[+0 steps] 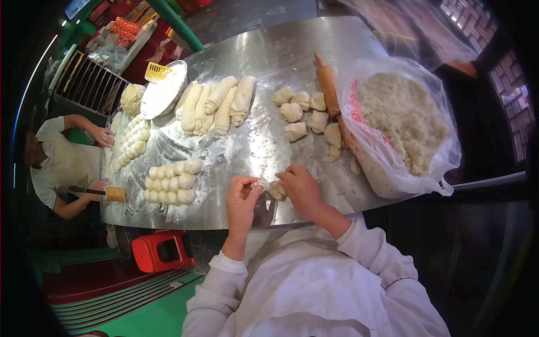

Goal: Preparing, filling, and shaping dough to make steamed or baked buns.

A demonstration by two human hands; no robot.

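Near the front edge of the steel table, my left hand [242,200] pinches one end of a small dough piece [261,184] between thumb and fingers. My right hand [304,193] has its fingertips on the folded dough part [276,191] just to the right. Whether these two parts are still joined, I cannot tell. Beyond my right hand lie several thick dough lumps [291,112] with wrinkled ends. A smaller dough scrap [333,154] rests below them.
A wooden rolling pin [326,86] leans by a plastic bag of crumbly pale filling [400,122]. Dough rolls [223,103], rows of dough balls [170,184] and a flour bowl [166,90] with a yellow scoop [157,72] occupy the left side. A co-worker [69,162] stands there, holding a wooden-headed tool [114,194].
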